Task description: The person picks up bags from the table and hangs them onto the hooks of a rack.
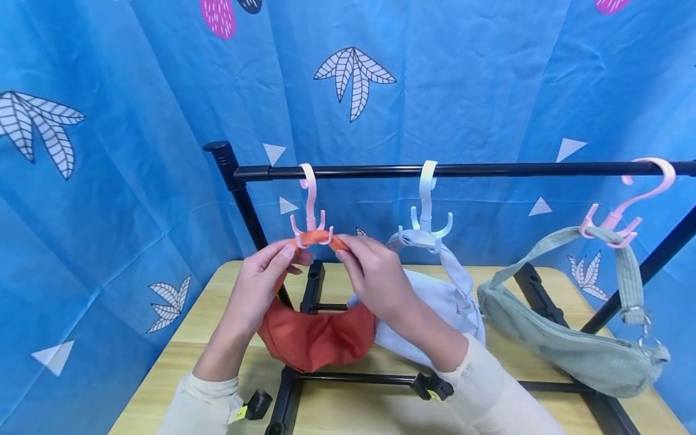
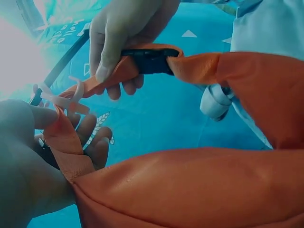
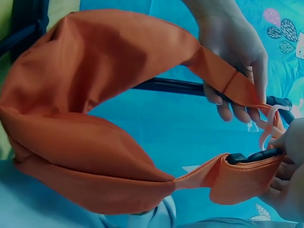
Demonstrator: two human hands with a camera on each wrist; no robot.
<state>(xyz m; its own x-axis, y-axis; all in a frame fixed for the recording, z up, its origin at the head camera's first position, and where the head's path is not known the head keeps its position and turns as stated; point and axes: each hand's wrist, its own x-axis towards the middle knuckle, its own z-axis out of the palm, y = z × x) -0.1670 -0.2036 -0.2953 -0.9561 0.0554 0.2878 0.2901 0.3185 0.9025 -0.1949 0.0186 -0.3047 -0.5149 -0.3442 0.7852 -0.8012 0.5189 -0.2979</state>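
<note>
An orange-red bag point(image 1: 321, 338) hangs below both hands, its strap point(image 1: 314, 237) lying across the prongs of a pink hook point(image 1: 311, 205) on the black rail. My left hand point(image 1: 260, 281) pinches the strap just left of the hook, thumb on top. On the other side, my right hand point(image 1: 375, 275) pinches the strap between thumb and fingers. A black buckle point(image 2: 154, 61) on the strap sits beside the right hand in the left wrist view. The right wrist view shows the bag's zipped body point(image 3: 95, 161) and the left hand point(image 3: 235, 52) beyond it.
A pale blue bag point(image 1: 424, 302) hangs from a light blue hook point(image 1: 426, 205) close to the right hand. Farther right, a green bag point(image 1: 565, 338) hangs from another pink hook point(image 1: 614, 217). The black rack point(image 1: 489, 170) stands on a wooden table point(image 1: 179, 362) before a blue curtain.
</note>
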